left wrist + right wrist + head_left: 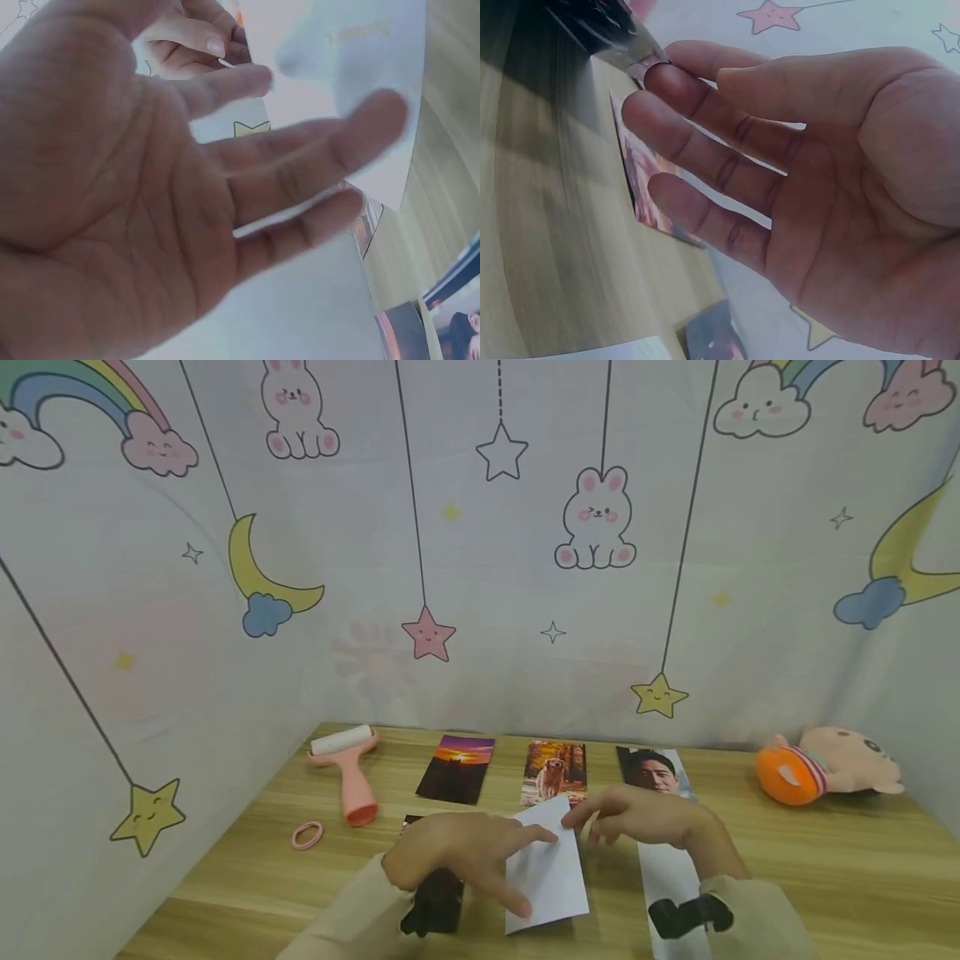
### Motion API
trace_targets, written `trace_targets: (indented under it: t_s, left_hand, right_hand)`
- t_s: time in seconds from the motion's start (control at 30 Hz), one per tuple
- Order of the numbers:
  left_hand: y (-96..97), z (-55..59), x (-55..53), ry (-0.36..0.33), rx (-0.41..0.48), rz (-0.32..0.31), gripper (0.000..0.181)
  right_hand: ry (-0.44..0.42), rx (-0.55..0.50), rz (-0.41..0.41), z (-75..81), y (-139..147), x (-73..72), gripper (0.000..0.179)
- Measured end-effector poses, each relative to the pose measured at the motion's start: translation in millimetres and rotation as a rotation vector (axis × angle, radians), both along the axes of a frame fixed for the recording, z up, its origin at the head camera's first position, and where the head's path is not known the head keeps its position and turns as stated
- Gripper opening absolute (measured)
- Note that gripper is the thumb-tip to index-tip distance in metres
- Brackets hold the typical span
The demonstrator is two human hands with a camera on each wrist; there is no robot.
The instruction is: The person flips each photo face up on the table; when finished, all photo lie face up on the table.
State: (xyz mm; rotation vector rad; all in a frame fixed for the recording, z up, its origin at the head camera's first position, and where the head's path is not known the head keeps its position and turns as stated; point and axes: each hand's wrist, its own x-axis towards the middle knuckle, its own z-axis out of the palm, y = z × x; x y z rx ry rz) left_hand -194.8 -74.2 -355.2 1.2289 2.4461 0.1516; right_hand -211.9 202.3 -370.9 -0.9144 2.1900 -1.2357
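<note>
A photo print (551, 877) stands tilted above the table with its white back toward me. My right hand (637, 817) pinches its upper corner between thumb and index finger, the other fingers loosely bent. From the right wrist view the dark picture side of the photo print (611, 26) shows at those fingertips. My left hand (480, 852) is spread in front of the white back, fingers nearly straight and thumb low near its bottom edge. In the left wrist view, faint yellow lettering marks the white back (337, 82) beyond my left fingers.
Behind lie a sunset print (455, 768), a dog print (553, 768) and a portrait print (637, 760). A dark print (441, 906) is partly under my left arm, a white strip (671, 881) by my right wrist. Around them: pink lint roller (351, 772), pink ring (307, 847), plush toy (840, 764).
</note>
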Motion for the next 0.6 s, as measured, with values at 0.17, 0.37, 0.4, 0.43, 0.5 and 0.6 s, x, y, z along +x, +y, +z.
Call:
trace_targets:
  t_s: [0.17, 0.37, 0.4, 0.43, 0.5, 0.6]
  left_hand:
    - [5.7, 1.2, -1.8, 0.090, 0.102, -0.091, 0.073]
    - [12.1, -0.2, 2.3, 0.295, 0.144, -0.181, 0.047]
    - [12.8, -0.1, 2.4, 0.318, 0.165, -0.191, 0.042]
    - [13.5, -0.2, 2.1, 0.333, 0.188, -0.200, 0.037]
    - [14.5, 0.2, 1.2, 0.339, 0.248, -0.219, 0.029]
    - [14.6, 1.4, -0.7, 0.375, 0.319, -0.259, 0.023]
  right_hand:
    - [0.047, 0.007, -0.003, 8.6, -2, 1.1, 0.034]
    - [0.105, -0.003, 0.020, 20.5, -10, 6.3, 0.035]
    - [0.110, -0.009, 0.025, 22.0, -12, 7.1, 0.035]
    - [0.111, -0.016, 0.031, 23.3, -13, 7.9, 0.035]
    - [0.107, -0.026, 0.039, 25.3, -15, 9.6, 0.036]
    - [0.099, -0.049, 0.050, 26.4, -18, 11.8, 0.038]
